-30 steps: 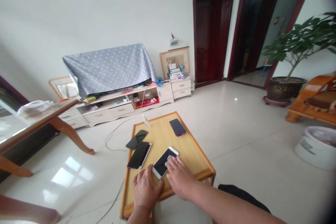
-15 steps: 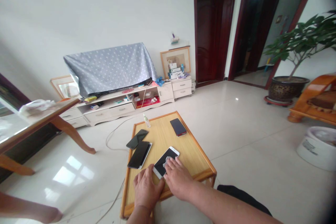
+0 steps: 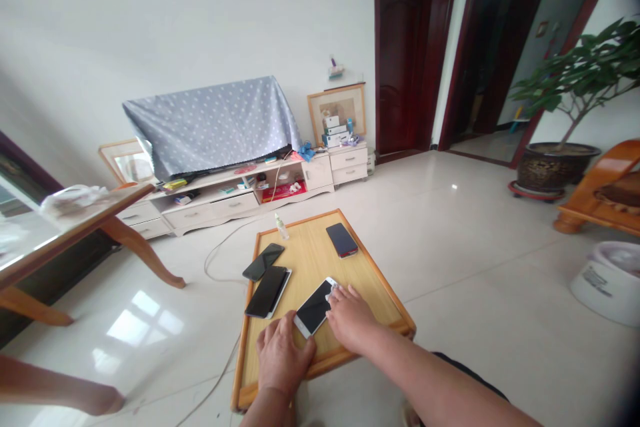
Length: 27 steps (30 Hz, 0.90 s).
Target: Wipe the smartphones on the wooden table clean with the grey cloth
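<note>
Going left to right here, everything read as a clock with 12 straight ahead of the wearer. Out at about 10 o'clock is a glass-topped table (image 3: 23, 247) with curved wooden legs. Next comes a low wooden tray table (image 3: 310, 260) with an orange frame, right in front of the person. Around 11 o'clock on it are two black smartphones, one lying just above the other: a slimmer one (image 3: 263, 262) and one with a pale edge (image 3: 267, 291). They sit close together but I can't tell if they touch.

Then the left hand (image 3: 285, 357), lying flat on the tray with its fingers loosely spread, not gripping anything. Its fingertips are right by the low end of a white smartphone (image 3: 314, 307), screen up. The phone lies on a slant, long axis running from about 7 to 1 o'clock, with the left hand nearer the 7 end and the right hand nearer the 1 end.

The right hand (image 3: 350, 319) is arched, fingers curled down onto that top corner. There's a small whitish bit under the fingertips, maybe a wipe, but it's too small to tell, and so is whether it's pinched.

Up at 12 is a small spray bottle (image 3: 281, 227), and around 1 o'clock a dark phone with a red edge (image 3: 342, 240).
</note>
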Motion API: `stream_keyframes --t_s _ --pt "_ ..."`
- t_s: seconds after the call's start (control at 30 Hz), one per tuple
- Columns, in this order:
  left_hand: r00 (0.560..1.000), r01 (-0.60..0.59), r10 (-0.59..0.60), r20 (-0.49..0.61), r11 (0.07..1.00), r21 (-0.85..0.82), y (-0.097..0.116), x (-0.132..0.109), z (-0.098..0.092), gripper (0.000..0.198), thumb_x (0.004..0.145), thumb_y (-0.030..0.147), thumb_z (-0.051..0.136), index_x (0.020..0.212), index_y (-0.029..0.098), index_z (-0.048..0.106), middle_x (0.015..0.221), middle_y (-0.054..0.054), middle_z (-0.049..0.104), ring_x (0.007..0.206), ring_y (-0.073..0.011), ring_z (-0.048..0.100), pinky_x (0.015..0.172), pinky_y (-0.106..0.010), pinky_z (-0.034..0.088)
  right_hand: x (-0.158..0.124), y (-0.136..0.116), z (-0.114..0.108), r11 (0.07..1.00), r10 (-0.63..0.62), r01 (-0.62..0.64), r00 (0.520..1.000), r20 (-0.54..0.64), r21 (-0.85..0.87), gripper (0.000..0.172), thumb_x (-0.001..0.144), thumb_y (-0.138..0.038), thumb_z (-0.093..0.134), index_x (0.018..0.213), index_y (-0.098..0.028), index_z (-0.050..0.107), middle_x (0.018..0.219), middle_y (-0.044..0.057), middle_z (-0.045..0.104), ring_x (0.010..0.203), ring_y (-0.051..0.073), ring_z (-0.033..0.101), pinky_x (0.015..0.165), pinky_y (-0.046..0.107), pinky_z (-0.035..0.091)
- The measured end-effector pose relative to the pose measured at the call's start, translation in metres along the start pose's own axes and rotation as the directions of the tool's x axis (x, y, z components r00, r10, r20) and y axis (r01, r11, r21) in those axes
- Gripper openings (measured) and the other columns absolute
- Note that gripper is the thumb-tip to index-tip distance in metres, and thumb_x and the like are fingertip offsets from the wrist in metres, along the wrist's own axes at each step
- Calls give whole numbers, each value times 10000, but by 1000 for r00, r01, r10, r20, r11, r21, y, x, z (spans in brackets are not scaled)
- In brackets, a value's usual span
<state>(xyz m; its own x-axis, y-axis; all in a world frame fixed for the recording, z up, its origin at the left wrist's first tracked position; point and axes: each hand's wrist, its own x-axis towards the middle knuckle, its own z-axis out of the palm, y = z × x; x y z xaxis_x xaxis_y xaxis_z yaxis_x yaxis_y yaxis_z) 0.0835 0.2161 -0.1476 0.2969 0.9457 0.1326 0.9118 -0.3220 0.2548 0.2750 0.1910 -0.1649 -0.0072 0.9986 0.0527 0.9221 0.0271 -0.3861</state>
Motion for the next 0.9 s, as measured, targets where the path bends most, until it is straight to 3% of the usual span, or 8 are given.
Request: stream_keyframes --t_s 0.1,0.3,0.4,0.5,0.57,0.67,0.73,0.9 --pt "1000 -5 5 1 1000 2 2 0 -1 497 769 376 603 1243 232 571 1191 -80 681 1230 -269 525 1104 -417 250 -4 2 -6 998 -55 55 998 17 17 546 1019 -403 301 1377 -99 580 1489 186 484 1412 286 392 1203 438 169" --pt "1000 -12 12 -9 1000 1 -2 0 5 509 777 387 605 1260 234 553 1220 -83 677 1233 -271 523 1107 -422 257 10 -15 -3 996 87 -86 996 -27 36 612 1040 -452 260 1445 -57 492 1552 200 384 1477 294 279 1218 484 129" --pt "999 -36 35 -29 999 -8 -10 0 11 528 778 323 596 1292 224 526 1261 -95 666 1247 -267 523 1098 -418 268 3 -41 13 987 -132 134 991 -23 93 622 1047 -470 236 1463 -72 471 1558 178 381 1481 276 276 1225 457 153" --pt "998 -60 60 -21 998 -15 -14 0 13 578 758 263 601 1325 227 498 1289 -103 657 1260 -266 521 1090 -411 275 0 -49 19 930 -345 345 938 -25 127 562 1054 -446 242 1495 -156 437 1524 118 458 1453 238 336 1227 462 159" --pt "998 -50 49 -34 999 -13 -12 -1 12 553 780 322 601 1315 220 507 1280 -109 654 1255 -273 524 1092 -418 272 9 -40 12 957 -272 273 962 -29 102 528 1055 -415 252 1455 -170 494 1507 114 481 1441 241 359 1229 491 131" --pt "999 -27 27 -48 1000 0 -7 -1 9 549 790 392 602 1299 205 522 1270 -114 646 1244 -277 530 1102 -424 261 24 -23 1 997 40 -35 997 -69 63 534 1056 -389 246 1406 -119 545 1526 158 442 1456 268 328 1223 514 119" --pt "999 -20 20 -38 1000 2 -7 -2 9 559 786 391 609 1305 205 518 1282 -114 641 1248 -277 527 1107 -421 257 26 -25 2 994 90 -85 993 -78 61 546 1052 -399 262 1416 -92 530 1544 176 406 1469 281 300 1222 510 123" --pt "999 -45 44 -21 999 -12 -11 -3 10 541 826 260 539 1357 193 466 1312 -115 641 1264 -258 512 1105 -411 260 3 -52 24 953 -283 286 958 -42 104 556 1045 -401 291 1506 -114 411 1545 150 415 1467 250 305 1230 463 136"
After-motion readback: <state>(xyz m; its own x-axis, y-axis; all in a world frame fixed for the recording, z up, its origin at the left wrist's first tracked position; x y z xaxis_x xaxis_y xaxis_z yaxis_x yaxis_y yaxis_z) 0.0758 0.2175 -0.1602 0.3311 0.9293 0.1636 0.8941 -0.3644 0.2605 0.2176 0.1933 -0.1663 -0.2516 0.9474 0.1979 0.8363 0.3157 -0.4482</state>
